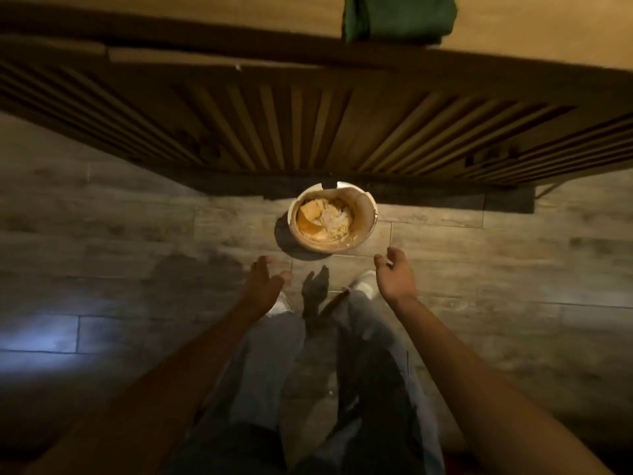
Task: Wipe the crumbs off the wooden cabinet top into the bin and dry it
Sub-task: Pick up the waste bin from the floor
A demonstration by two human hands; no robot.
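Two bare hands, nothing held. Largest first: wooden cabinet (308,132) spans the far side, slatted front facing the person; its top (205,12) shows as a lit strip along the far edge. Can't make out crumbs on it from here. A green cloth (400,15), folded, sits on that top, far and slightly right of centre, partly cut off by the frame. Floor (102,217) is wood-look plank.

Bin (332,219) stands on the floor right against the cabinet base, mouth up, lined with a bag, paper scraps already inside. It's round, so no long axis to line up; the opening faces straight up toward the camera.

Key relation: bin lies just far of both hands, roughly centred between them. Right hand (397,279) looks marginally nearer its rim; left hand (263,281) is a bit further to the left. Both well apart from the cloth, which lies far beyond the bin, up on the top.

Grip state: both hands spread, fingers loosely extended, palms turned inward toward each other, touching nothing.

Likely next: reach the bin or the cloth.
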